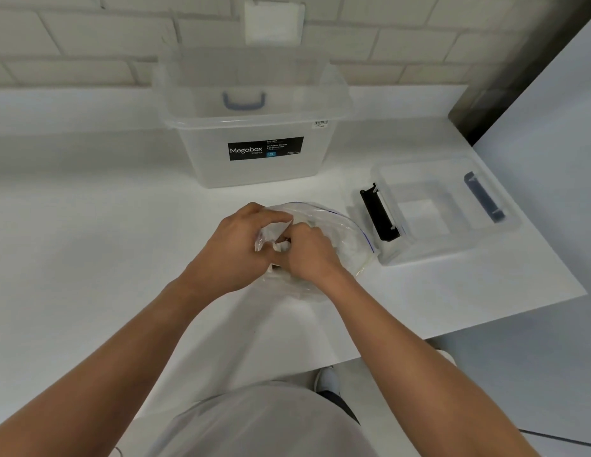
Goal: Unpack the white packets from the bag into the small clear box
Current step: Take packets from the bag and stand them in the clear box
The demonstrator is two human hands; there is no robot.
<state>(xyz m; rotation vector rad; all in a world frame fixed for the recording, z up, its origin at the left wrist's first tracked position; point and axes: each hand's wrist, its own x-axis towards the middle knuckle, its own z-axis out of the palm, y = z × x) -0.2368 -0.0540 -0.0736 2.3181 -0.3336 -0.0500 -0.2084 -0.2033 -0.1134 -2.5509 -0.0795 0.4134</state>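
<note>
Head view: bag (337,225) lies on the desk (122,209), small clear box (429,250) open just right of it. Left hand (234,252) fingers pinch the bag's mouth; right hand (307,255) fingers curl inside, grip on white packets (280,247) indiscernible. I would hold the mouth wide and lift cleanly.

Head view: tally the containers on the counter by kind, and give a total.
Large clear storage box: 1
Small clear box: 1
Clear zip bag: 1
Total: 3
</note>
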